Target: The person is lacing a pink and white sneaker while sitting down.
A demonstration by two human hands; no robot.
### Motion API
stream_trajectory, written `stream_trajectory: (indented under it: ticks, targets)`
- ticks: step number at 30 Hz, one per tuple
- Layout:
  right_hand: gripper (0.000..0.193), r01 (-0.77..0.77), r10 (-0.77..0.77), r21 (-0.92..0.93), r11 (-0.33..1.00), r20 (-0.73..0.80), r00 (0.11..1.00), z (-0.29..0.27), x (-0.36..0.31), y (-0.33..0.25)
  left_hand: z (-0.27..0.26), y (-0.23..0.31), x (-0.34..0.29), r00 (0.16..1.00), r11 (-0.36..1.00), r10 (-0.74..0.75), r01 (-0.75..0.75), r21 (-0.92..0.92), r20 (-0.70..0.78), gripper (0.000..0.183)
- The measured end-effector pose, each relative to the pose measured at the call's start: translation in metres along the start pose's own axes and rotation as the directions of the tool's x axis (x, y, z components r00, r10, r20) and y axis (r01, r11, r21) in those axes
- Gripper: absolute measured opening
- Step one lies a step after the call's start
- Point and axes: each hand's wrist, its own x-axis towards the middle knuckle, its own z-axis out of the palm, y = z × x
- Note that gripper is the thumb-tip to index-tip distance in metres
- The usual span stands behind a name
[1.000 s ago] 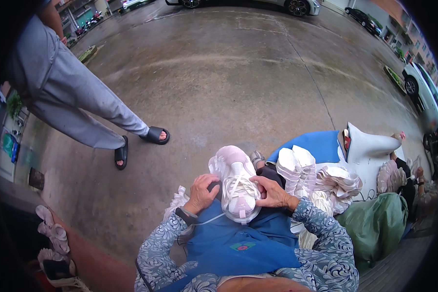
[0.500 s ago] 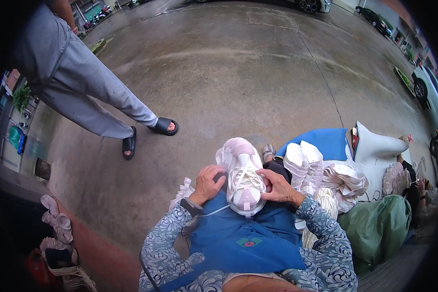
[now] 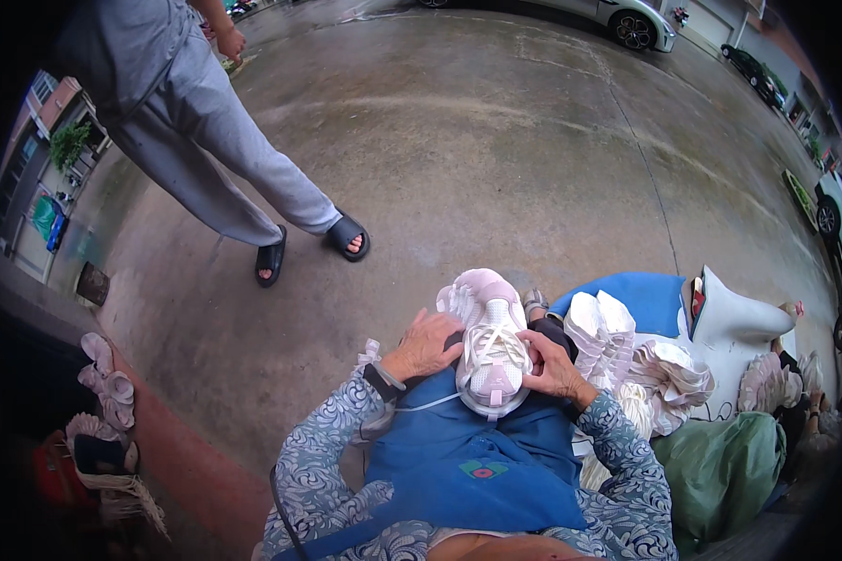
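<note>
A white and pale pink sneaker (image 3: 482,285) with loosely criss-crossed white laces (image 3: 492,348) rests on the blue apron (image 3: 477,439) over my lap, its heel tab toward me. On its left side my left hand (image 3: 425,344) lies against the shoe with thumb and fingers apart; some fingertips are hidden. My right hand (image 3: 554,368) grips the shoe's right edge beside the laces, thumb nearer me and index finger farther up. Whether a lace is caught under those fingers I cannot make out.
Stacked pale shoe uppers (image 3: 601,332) and a bundle of white laces (image 3: 634,407) lie to my right, near a green sack (image 3: 725,467). A person in grey trousers (image 3: 225,140) and black slides stands ahead left. More shoe parts (image 3: 112,393) sit at the far left.
The view has shifted, so the scene sits farther right. My left hand's fingers have straightened along the shoe's side. My right hand keeps its place at the right edge.
</note>
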Motion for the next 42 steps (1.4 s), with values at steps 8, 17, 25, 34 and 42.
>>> stream_trajectory:
  ticks: [8, 17, 25, 34, 42]
  targets:
    - [0.069, 0.012, -0.013, -0.053, 0.999, -0.017, 1.000, 0.000, 0.000, 0.000, 0.004, -0.008, 0.009, 0.996, 0.991, 0.080, -0.084, -0.101, -0.044, 0.041]
    - [0.070, -0.017, 0.011, 0.175, 0.984, 0.035, 0.999, -0.013, -0.016, -0.006, -0.016, 0.006, 0.007, 0.907, 0.962, -0.019, -0.099, -0.256, -0.420, 0.020]
    - [0.052, -0.029, -0.077, -0.292, 0.956, -0.344, 0.936, 0.003, 0.010, 0.005, -0.005, 0.098, -0.061, 0.964, 0.842, 0.246, -0.161, -0.514, 0.102, 0.016]
    - [0.047, -0.194, 0.179, -0.025, 0.981, -0.285, 0.942, 0.017, 0.014, -0.001, 0.032, 0.108, -0.085, 0.978, 0.877, 0.195, -0.138, -0.460, 0.077, 0.032]
    - [0.033, -0.206, 0.136, 0.662, 0.720, 0.156, 0.978, 0.025, -0.011, -0.026, 0.038, 0.099, -0.110, 0.924, 0.863, 0.036, 0.163, -0.478, 0.381, 0.041]
